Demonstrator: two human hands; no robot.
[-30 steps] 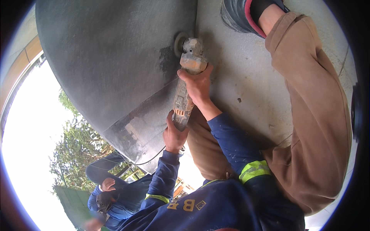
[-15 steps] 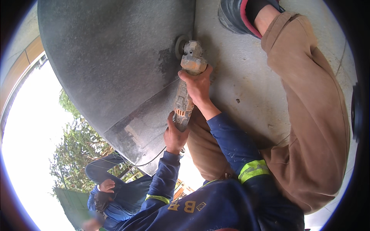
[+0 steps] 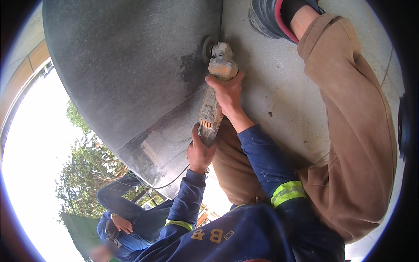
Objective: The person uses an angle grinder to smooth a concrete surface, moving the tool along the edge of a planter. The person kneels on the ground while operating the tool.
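Observation:
An angle grinder (image 3: 211, 106), worn and dusty, is held in both hands. My right hand (image 3: 228, 92) wraps round its body just behind the metal gear head (image 3: 222, 56). Lower down, my left hand (image 3: 200, 153) grips the rear end, close to the vent slots. The grinding disc (image 3: 208, 48) stands on edge at the dark grey panel (image 3: 131, 56), by the seam with the lighter surface; whether it touches cannot be made out. A darker rough patch (image 3: 189, 67) marks the panel beside the disc.
A black cable (image 3: 174, 180) runs from near my left hand along the panel's lower edge. My bent leg (image 3: 349, 113) and shoe (image 3: 266, 19) rest on the light grey surface (image 3: 279, 87) at right. Another person (image 3: 131, 222) sits at lower left, before green foliage (image 3: 83, 174).
The grinder and both my hands have shifted slightly right, and the disc end has moved a little up along the panel. The other person's hand has moved slightly down.

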